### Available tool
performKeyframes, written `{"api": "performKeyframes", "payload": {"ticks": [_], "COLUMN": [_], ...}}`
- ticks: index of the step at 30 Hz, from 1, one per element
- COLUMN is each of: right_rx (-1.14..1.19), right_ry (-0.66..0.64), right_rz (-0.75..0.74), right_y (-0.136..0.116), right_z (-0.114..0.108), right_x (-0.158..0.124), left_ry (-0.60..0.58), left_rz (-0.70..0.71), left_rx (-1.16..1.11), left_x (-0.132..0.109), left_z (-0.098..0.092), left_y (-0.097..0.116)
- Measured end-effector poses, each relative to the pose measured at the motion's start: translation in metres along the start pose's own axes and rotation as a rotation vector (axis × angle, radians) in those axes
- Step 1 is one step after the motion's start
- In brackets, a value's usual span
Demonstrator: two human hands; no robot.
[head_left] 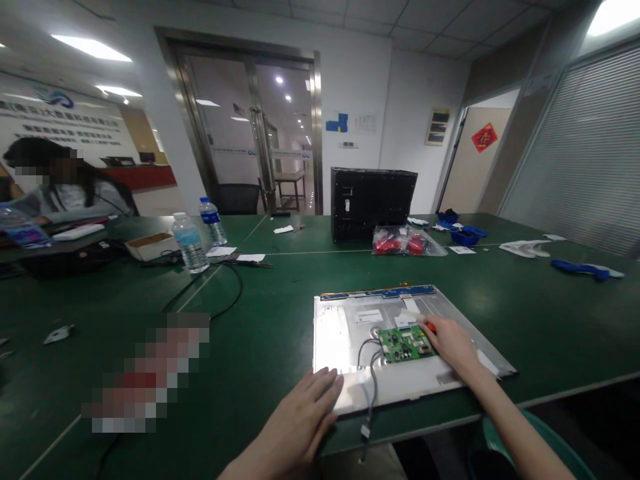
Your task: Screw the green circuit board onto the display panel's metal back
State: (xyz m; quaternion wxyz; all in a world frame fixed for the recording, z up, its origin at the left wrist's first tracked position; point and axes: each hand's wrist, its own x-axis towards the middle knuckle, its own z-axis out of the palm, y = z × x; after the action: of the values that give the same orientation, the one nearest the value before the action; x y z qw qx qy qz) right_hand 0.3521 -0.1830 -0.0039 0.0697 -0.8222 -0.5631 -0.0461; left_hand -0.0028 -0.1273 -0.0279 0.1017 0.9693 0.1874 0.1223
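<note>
A metal-backed display panel (345, 333) lies face down on the green table, its far edge lined by a blue circuit strip (400, 291). On its back sits a green circuit board (406, 343), with thin dark cables (373, 380) running from its left side over the near edge. My left hand (313, 407) lies at the panel's near left corner, fingers stretched out and holding nothing. At the board's upper right corner, the fingers of my right hand (454, 343) are closed around a small red object (431, 327), mostly hidden by them.
Beyond the panel stand a black box-like case (373, 203) and a plastic bag with red items (407, 243). Two water bottles (190, 243) and a small carton (153, 245) are to the left. Blue trays (469, 235) lie far right. A person (65, 180) sits at far left.
</note>
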Motion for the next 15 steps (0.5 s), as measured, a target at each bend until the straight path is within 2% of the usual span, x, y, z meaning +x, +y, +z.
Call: {"api": "performKeyframes", "payload": {"ticks": [3, 7, 15], "right_rx": [-0.057, -0.13, -0.168], "right_ry": [-0.004, -0.009, -0.016], "right_rz": [0.01, 0.049, 0.127], "right_y": [0.012, 0.025, 0.058], "right_z": [0.002, 0.005, -0.007], "right_x": [0.0, 0.008, 0.05], "left_ry": [0.015, -0.042, -0.114], "left_rz": [0.02, -0.002, -0.021], "left_rx": [-0.005, -0.008, -0.033], "left_x": [0.006, 0.018, 0.061], "left_z": [0.007, 0.008, 0.008], "left_y": [-0.001, 0.003, 0.027]}}
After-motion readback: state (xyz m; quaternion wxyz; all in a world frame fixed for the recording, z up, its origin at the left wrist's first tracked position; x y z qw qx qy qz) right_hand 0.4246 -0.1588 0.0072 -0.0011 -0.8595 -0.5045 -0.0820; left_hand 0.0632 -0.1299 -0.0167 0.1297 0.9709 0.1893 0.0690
